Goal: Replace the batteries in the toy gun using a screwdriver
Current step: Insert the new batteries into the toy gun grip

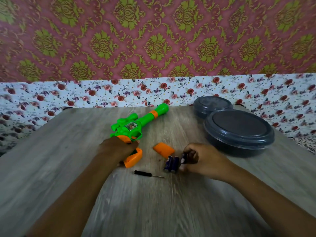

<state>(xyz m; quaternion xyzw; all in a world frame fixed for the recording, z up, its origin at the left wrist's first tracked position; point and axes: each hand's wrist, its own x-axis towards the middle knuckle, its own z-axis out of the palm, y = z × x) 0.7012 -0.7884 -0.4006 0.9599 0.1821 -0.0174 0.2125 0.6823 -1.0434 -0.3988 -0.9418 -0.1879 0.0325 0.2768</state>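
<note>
Lying on a grey wood-grain table point(68, 168), with two dark round lidded containers point(239, 130) stacked off to the right of the toy gun point(136, 124), the nearer one overlapping the farther. Backed by a floral cloth point(51, 93) along the table's far edge and red-and-gold patterned wallpaper point(153, 40) above. Blocked at the grip by the left hand point(119, 149), curled over the orange handle and holding it. Flanked just right of the gun's handle by a loose orange cover point(163, 150), apart from the gun. Beyond that cover, two dark batteries point(171, 165) side by side on the table, touching each other, with a third battery point(184, 158) pinched in the curled fingers of the right hand point(200, 159). Placed nearer than the gun's handle, a small black-handled screwdriver point(145, 174), lying flat, thin shaft pointing right toward the batteries, untouched by either hand.

Ran diagonally, long axis from near-left to far-right, barrel aimed at the table's far edge. Looked bright green, with an orange band near the muzzle, an orange handle open at its side, a scope on top and a small clear window on the body. Blurred slightly throughout.
</note>
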